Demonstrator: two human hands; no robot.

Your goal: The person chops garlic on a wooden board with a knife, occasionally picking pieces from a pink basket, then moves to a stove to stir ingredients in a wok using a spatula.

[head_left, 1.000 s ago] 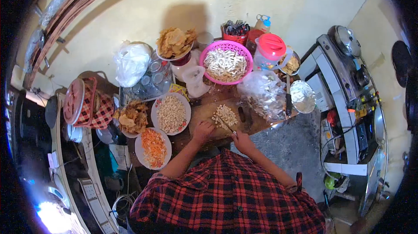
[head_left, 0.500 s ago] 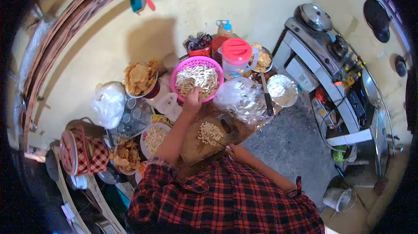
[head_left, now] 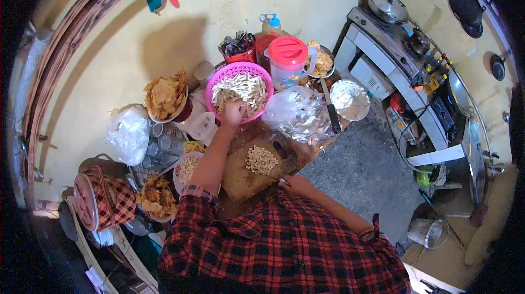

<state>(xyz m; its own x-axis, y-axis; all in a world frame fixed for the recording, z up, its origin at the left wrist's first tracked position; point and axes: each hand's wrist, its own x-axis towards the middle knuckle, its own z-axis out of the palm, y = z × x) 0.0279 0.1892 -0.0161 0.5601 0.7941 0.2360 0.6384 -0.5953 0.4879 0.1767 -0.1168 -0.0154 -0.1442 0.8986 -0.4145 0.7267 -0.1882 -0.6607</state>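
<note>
Reaching with the left hand (head_left: 234, 112) into the white sticks (head_left: 247, 87) in the pink basket (head_left: 268, 94), with no telling whether open or closed on any, forearm partly covering the plate (head_left: 186, 172). Gripping the knife (head_left: 272, 177) firmly in the right hand (head_left: 297, 185), at the edge of the diced bits (head_left: 261, 160) on the board (head_left: 239, 178). Crowded around the pink basket: jug (head_left: 288, 63), bag (head_left: 295, 115) and cutlery basket (head_left: 247, 55).

Lidded metal pot (head_left: 387, 7) sits on the stove (head_left: 376, 30). Black pan (head_left: 466, 11) hangs on wall. Red-lidded pitcher (head_left: 288, 63) stands near red utensil basket (head_left: 244, 56).
</note>
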